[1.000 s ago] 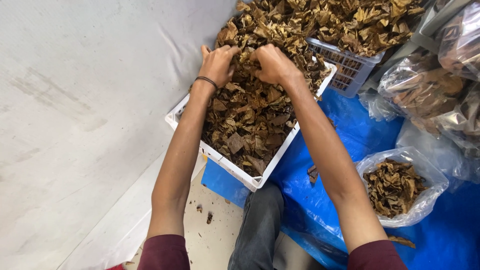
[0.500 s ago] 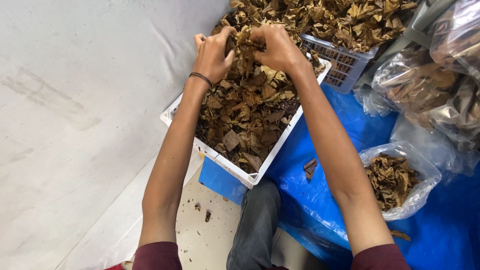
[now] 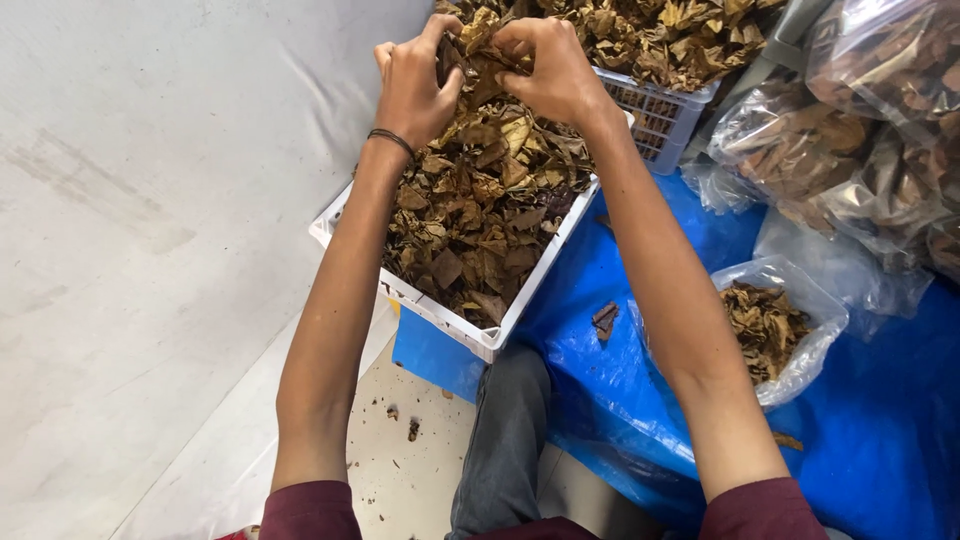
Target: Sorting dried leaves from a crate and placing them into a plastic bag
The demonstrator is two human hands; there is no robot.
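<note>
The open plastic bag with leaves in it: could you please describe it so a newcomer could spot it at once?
Start at the blue tarp on the right. Below the pile of filled bags sits one clear open bag, beside the person's right forearm. Unlike the stuffed bags, its mouth gapes upward and it holds only a small heap of dry brown leaves.

Both arms stretched forward, nearly straight. Left hand [image 3: 412, 85] and right hand [image 3: 555, 70] raised close together, fingers curled inward in a pinching grip, knuckles up. Thin dark band on left wrist
</note>
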